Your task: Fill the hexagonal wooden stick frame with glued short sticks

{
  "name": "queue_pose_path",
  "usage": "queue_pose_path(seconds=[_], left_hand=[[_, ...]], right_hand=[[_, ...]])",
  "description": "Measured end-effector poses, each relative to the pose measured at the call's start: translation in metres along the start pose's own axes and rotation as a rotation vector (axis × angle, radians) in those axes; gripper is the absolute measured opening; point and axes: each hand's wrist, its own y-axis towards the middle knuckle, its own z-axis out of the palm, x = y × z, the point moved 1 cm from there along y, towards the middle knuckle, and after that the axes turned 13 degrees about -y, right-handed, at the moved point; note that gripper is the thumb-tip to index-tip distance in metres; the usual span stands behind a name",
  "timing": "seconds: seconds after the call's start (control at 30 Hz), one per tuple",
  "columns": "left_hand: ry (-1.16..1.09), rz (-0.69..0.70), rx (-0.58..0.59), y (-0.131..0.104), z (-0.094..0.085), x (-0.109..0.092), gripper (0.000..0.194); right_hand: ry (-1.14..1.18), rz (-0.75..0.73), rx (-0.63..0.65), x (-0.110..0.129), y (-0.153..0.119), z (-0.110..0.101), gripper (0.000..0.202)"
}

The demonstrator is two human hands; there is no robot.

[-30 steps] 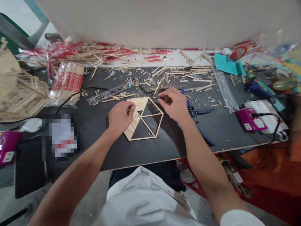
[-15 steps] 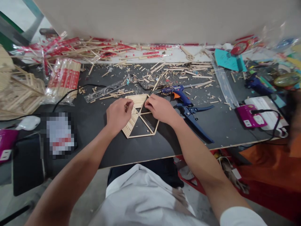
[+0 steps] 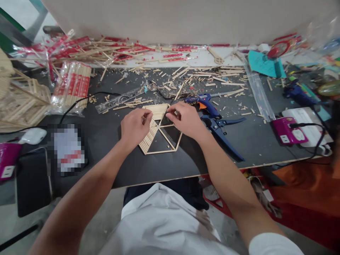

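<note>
A six-sided frame of thin wooden sticks [image 3: 160, 152] lies flat on the dark tabletop. Its upper and left sections are filled with side-by-side sticks, while the lower and right sections show bare table. My left hand [image 3: 135, 128] rests over the frame's left side with its fingers curled towards the thumb; anything between them is too small to make out. My right hand [image 3: 187, 119] hovers at the upper right of the frame, thumb and forefinger a little apart, nothing visible between them. Just beyond it lie a blue glue gun [image 3: 205, 104] and a blue-handled cutter [image 3: 225, 136].
Stick offcuts [image 3: 209, 78] litter the back of the table near a clear plastic ruler [image 3: 120, 98]. Wrapped chopstick bundles [image 3: 71, 85] and a stick-built model [image 3: 23, 101] stand left. A phone [image 3: 34, 182] lies front left; a magenta power adapter [image 3: 288, 131] sits right.
My right hand has drawn slightly right, and its fingertips have parted. My left hand stays nearly in place over the frame. The view has shifted a little.
</note>
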Motion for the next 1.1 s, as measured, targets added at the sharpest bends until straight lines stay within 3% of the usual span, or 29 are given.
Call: queue_pose_path(seconds=[0.1,0.3,0.4,0.57,0.67,0.83,0.93,1.1], left_hand=[[0.005,0.008,0.009,0.000,0.000,0.000,0.021],[-0.001,0.001,0.029,-0.001,0.000,-0.001,0.019],[0.001,-0.005,0.030,-0.001,0.000,-0.001,0.018],[0.000,-0.011,0.023,-0.001,-0.001,0.001,0.018],[-0.012,-0.007,0.014,0.000,-0.002,0.002,0.018],[-0.036,-0.012,-0.016,0.002,-0.004,0.005,0.021],[-0.043,-0.008,-0.029,0.004,-0.005,0.007,0.021],[-0.084,0.016,-0.039,0.006,-0.004,0.010,0.022]], right_hand=[[-0.118,0.019,0.131,0.006,0.001,0.007,0.009],[-0.169,0.020,0.171,0.013,0.003,0.016,0.014],[-0.110,-0.014,0.095,0.014,0.003,0.013,0.014],[0.148,-0.029,-0.171,0.007,0.000,-0.010,0.018],[0.143,0.059,-0.265,-0.008,-0.002,-0.027,0.035],[-0.251,0.321,-0.362,-0.061,-0.007,-0.032,0.036],[-0.373,0.476,-0.300,-0.087,-0.011,-0.023,0.048],[-0.370,0.596,-0.209,-0.097,-0.014,-0.011,0.078]])
